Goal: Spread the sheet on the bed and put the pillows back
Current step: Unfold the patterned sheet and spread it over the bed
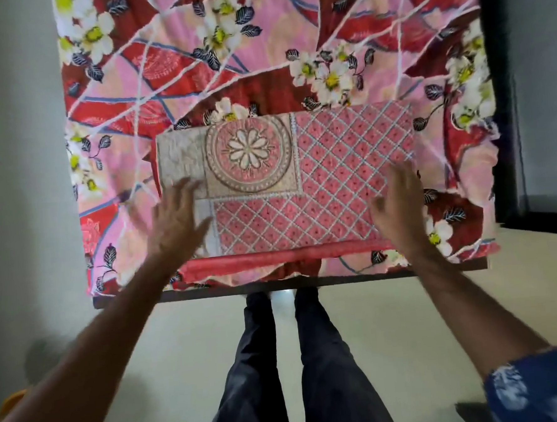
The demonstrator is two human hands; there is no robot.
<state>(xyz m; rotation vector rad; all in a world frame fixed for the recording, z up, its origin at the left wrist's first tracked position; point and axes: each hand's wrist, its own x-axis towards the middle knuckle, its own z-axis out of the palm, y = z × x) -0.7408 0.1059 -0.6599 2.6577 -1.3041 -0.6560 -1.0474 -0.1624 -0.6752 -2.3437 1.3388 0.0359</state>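
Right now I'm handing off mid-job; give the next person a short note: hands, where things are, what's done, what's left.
Left hand: open, fingers spread, over the left end of the folded sheet.
Right hand: open, over its right end; blur hides whether either hand touches.
Folded sheet: pink quilted-pattern, lies near the foot edge of the bed, on top of the floral sheet already covering it.
Done: folded sheet placed on the bed.
Left: unfold and spread it, return pillows; none in view.

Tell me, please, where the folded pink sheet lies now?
The folded pink sheet lies on the floral bed cover, near its front edge, between both hands.
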